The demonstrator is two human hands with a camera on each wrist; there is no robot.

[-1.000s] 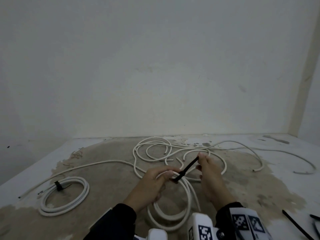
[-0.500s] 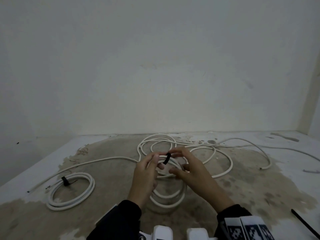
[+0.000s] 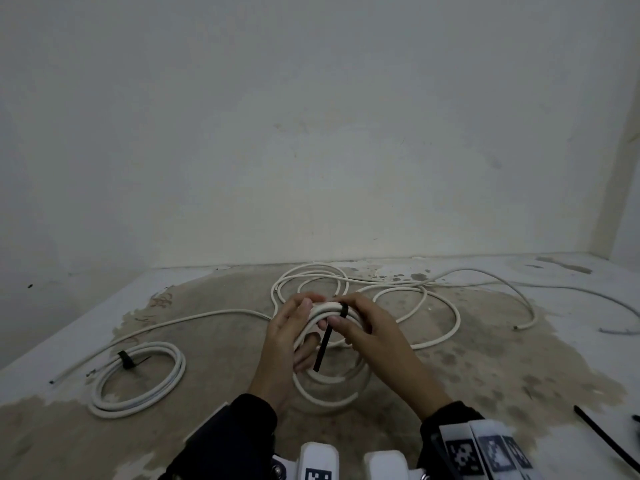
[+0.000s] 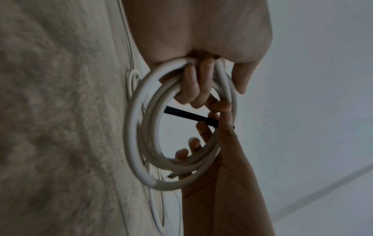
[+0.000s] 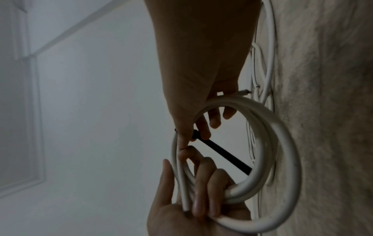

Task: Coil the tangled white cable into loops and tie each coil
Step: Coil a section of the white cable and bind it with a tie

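A small coil (image 3: pixel 325 386) of white cable was held upright above the middle of the floor (image 3: pixel 214 431), so that a black tie (image 3: pixel 323 344) could be passed around its bunched strands. The left hand (image 3: pixel 289 341) was curled round the top of the coil to keep the loops together. The tie was pinched at the bundle by the right hand (image 3: pixel 367 327), its tail left hanging through the ring, seemingly to be pulled snug. Nearer the left edge, a finished coil (image 3: pixel 138 379) lay tied. Toward the far wall, loose cable (image 3: pixel 415 306) was sprawled, not yet coiled.
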